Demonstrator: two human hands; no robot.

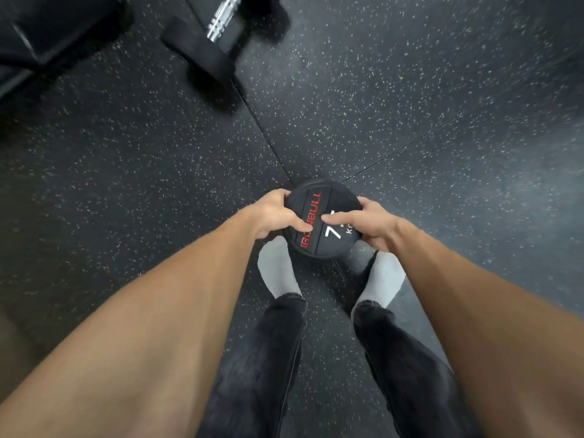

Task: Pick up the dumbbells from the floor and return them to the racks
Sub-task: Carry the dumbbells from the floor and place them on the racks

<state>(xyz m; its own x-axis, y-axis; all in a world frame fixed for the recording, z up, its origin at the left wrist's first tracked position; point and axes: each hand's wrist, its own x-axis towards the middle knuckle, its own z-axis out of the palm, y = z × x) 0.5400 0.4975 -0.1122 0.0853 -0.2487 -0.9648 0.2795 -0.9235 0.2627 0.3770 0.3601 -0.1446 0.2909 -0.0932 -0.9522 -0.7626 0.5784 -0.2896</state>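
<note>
Here, two dumbbells are visible. The near dumbbell point(322, 219) stands on end above the person's socked feet, the left hand point(274, 215) and right hand point(373, 223) gripping its round top plate. The far dumbbell point(218, 42) lies on the speckled floor point(442, 105), well apart.

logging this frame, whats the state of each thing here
held dumbbell: upright on end above the feet, gripped by both hands
left hand: grips the top head's left rim
right hand: grips its right rim
second dumbbell: lying on the floor, untouched
</note>
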